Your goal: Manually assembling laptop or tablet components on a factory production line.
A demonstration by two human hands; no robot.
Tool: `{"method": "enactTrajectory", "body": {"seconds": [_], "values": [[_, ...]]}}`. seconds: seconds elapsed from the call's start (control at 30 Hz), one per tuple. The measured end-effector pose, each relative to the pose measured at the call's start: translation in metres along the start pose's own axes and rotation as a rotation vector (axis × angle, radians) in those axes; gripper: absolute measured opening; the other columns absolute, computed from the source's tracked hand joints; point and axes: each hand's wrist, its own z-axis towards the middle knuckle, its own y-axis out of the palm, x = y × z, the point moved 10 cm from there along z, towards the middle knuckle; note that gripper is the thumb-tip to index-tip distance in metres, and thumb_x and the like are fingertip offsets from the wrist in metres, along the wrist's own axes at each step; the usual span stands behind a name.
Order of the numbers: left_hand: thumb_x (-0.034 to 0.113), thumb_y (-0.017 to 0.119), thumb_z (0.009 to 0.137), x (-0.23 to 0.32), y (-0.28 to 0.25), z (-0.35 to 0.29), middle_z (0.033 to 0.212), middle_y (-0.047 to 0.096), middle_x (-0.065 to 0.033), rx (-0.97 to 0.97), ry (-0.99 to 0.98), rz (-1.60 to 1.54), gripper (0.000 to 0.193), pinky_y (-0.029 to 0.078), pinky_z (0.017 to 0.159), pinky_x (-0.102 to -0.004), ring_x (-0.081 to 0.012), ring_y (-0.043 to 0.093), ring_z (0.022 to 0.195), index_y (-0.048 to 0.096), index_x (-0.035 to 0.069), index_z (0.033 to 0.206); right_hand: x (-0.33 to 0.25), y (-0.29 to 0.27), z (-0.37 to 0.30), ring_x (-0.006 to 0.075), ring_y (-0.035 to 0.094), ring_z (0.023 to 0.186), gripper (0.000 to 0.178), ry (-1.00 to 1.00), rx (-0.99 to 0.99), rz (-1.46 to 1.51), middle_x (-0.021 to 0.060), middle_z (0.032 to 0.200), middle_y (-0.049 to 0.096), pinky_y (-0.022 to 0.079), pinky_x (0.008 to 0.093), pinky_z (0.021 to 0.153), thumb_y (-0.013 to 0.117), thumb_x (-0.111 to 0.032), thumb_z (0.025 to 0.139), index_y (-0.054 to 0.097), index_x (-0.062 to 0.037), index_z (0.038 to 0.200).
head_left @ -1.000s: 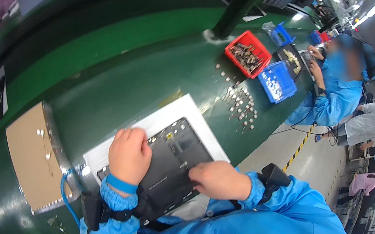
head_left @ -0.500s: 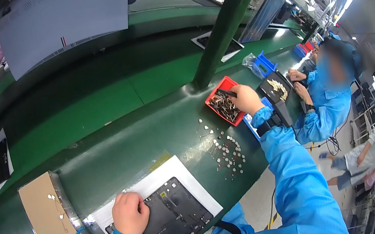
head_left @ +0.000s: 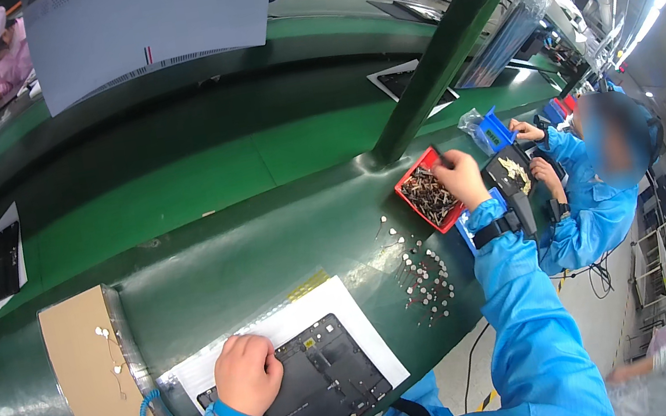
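My left hand (head_left: 247,375) is curled into a fist and rests on a flat black device casing (head_left: 329,387), whose inner side faces up. What its fingers hold, if anything, is hidden. The casing lies on a white sheet (head_left: 368,319). Away to the right, my right hand (head_left: 463,179) is over a red bin (head_left: 413,169), its closed fingertips down among many small dark and coppery parts (head_left: 429,197). Beside these fingers a dark object shows at the bin's far edge; its kind is unclear. Small round white pieces with thin leads (head_left: 428,280) lie scattered nearer me.
At left is a brown board (head_left: 84,363) with a few wired pieces on it. A green post (head_left: 437,65) rises behind the red bin. On the right a co-worker (head_left: 595,179) in blue reaches toward a blue bin (head_left: 500,125) and a black tray (head_left: 494,172) of pale parts.
The view has shifted, so the bench sits further right. My right fingers have gone lower into the red bin, and the black object is less visible. The co-worker's one hand has moved to the blue bin.
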Motion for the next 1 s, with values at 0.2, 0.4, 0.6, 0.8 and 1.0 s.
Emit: {"method": "enactTrajectory", "body": {"seconds": [0.2,0.4,0.6,0.8,1.0], "values": [[0.001,0.056,0.06,0.001,-0.002,-0.002,0.067,0.054,-0.0093,0.018,0.023,0.01,0.01,0.043,0.06,-0.039,-0.0302,0.051,0.069,0.05,0.005,0.067,0.009,-0.008,-0.005,0.0179,0.06,0.062,0.019,0.035,-0.011,0.009,0.011,0.067,0.063,0.047,0.0307,0.061,0.064,-0.015,0.071,0.062,0.0029,0.079],[0.001,0.057,0.06,0.002,0.001,-0.003,0.068,0.054,-0.0093,0.025,0.041,0.014,0.01,0.043,0.06,-0.0393,-0.0302,0.051,0.069,0.05,0.005,0.067,0.018,-0.006,-0.01,0.014,0.059,0.062,0.014,0.096,0.005,0.138,0.0069,0.066,0.063,0.046,0.0282,0.058,0.067,-0.013,0.07,0.064,0.0,0.075],[0.001,0.057,0.061,0.0,0.0,-0.005,0.067,0.053,-0.0098,0.031,0.039,0.013,0.011,0.042,0.061,-0.0394,-0.0304,0.051,0.069,0.05,0.005,0.067,0.014,-0.013,-0.014,0.0126,0.058,0.059,0.013,0.133,0.007,0.244,0.0063,0.066,0.062,0.045,0.0264,0.055,0.066,-0.009,0.069,0.064,0.0007,0.077],[0.001,0.058,0.061,-0.001,0.0,-0.006,0.067,0.052,-0.0102,0.052,0.042,-0.001,0.011,0.042,0.061,-0.039,-0.0306,0.051,0.069,0.049,0.005,0.067,0.012,-0.012,-0.021,0.0099,0.054,0.054,0.012,0.207,-0.037,0.35,0.005,0.064,0.062,0.041,0.0234,0.049,0.066,-0.006,0.067,0.063,-0.0008,0.077],[0.001,0.058,0.061,0.0,0.0,-0.006,0.066,0.052,-0.0105,0.052,0.047,-0.004,0.011,0.042,0.061,-0.0393,-0.0308,0.051,0.069,0.049,0.005,0.067,0.021,-0.007,-0.029,0.0068,0.044,0.046,0.013,0.388,-0.138,0.294,0.0028,0.067,0.061,0.03,0.0215,0.039,0.067,-0.006,0.07,0.061,-0.0046,0.081]]}}
